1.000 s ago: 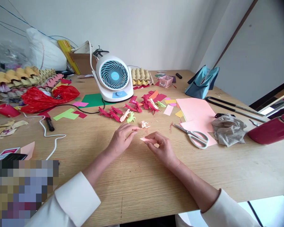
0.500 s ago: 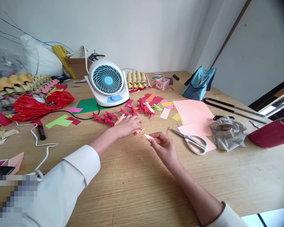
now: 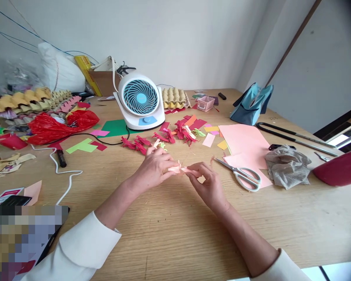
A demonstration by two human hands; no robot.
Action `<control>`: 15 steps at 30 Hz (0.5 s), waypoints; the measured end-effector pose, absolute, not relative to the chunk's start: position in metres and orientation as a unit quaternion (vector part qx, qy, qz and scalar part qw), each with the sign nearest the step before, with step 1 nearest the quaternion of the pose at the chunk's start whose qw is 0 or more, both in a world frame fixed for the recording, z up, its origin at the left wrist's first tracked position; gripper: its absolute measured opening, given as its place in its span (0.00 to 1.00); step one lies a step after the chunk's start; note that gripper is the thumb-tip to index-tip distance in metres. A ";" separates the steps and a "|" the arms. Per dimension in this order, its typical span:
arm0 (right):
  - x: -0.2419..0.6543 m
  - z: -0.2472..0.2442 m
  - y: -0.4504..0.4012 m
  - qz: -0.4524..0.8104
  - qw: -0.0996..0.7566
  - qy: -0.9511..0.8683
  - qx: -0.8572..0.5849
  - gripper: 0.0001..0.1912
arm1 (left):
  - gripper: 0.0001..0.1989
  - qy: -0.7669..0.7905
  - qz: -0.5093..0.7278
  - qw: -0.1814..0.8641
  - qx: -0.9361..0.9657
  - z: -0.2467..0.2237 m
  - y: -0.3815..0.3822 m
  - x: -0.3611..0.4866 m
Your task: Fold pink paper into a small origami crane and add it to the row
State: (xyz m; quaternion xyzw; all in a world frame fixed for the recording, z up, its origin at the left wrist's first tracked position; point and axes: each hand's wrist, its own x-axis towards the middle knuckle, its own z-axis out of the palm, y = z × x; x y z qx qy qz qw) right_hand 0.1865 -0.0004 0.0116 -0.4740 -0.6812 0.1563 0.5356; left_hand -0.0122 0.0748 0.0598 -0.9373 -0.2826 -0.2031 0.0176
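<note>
My left hand (image 3: 152, 168) is closed, its fingertips pinching a peach paper piece (image 3: 174, 169) with frayed ends. My right hand (image 3: 208, 186) pinches a narrow folded strip of pale pink paper (image 3: 186, 170). The two pieces meet or nearly meet tip to tip, just above the wooden table (image 3: 163, 234). Behind my left hand lie crumpled, fringed red paper pieces (image 3: 139, 144), a few of them peach and green. Scissors (image 3: 245, 177) with white handles rest right of my right hand, partly over pink paper sheets (image 3: 245, 142).
A white fan (image 3: 142, 101) stands at the back. Left are a red plastic bag (image 3: 61, 127), egg trays (image 3: 23, 99), a black marker (image 3: 61, 159) and a white cable (image 3: 71, 175). On the right are a crumpled grey cloth (image 3: 288, 166), a maroon container (image 3: 339, 168) and a blue bag (image 3: 253, 104).
My left hand has come from the fringed pieces toward my right hand, with the peach paper piece now in its fingers. My right hand keeps its strip. The view has shifted slightly left.
</note>
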 end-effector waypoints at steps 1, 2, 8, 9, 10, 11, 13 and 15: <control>0.187 0.011 0.000 0.146 0.530 -0.691 -0.470 0.04 | 0.09 -0.284 -0.205 0.020 -0.936 0.061 0.073 -0.013; 0.188 0.011 0.000 0.139 0.524 -0.698 -0.467 0.05 | 0.09 -0.286 -0.207 0.020 -0.936 0.062 0.072 -0.014; 0.190 0.009 0.001 0.116 0.501 -0.721 -0.464 0.07 | 0.09 -0.279 -0.216 0.022 -0.935 0.061 0.069 -0.014; 0.190 0.009 0.001 0.114 0.499 -0.723 -0.464 0.08 | 0.09 -0.279 -0.217 0.022 -0.935 0.061 0.069 -0.014; 0.190 0.010 0.000 0.112 0.496 -0.726 -0.463 0.08 | 0.09 -0.278 -0.218 0.023 -0.935 0.061 0.068 -0.013; 0.190 0.010 0.000 0.111 0.494 -0.727 -0.463 0.08 | 0.09 -0.278 -0.219 0.023 -0.935 0.061 0.068 -0.013; 0.190 0.011 0.000 0.110 0.493 -0.729 -0.462 0.09 | 0.09 -0.277 -0.218 0.024 -0.935 0.061 0.067 -0.013; 0.190 0.011 0.000 0.109 0.492 -0.730 -0.462 0.09 | 0.09 -0.278 -0.214 0.025 -0.936 0.062 0.066 -0.012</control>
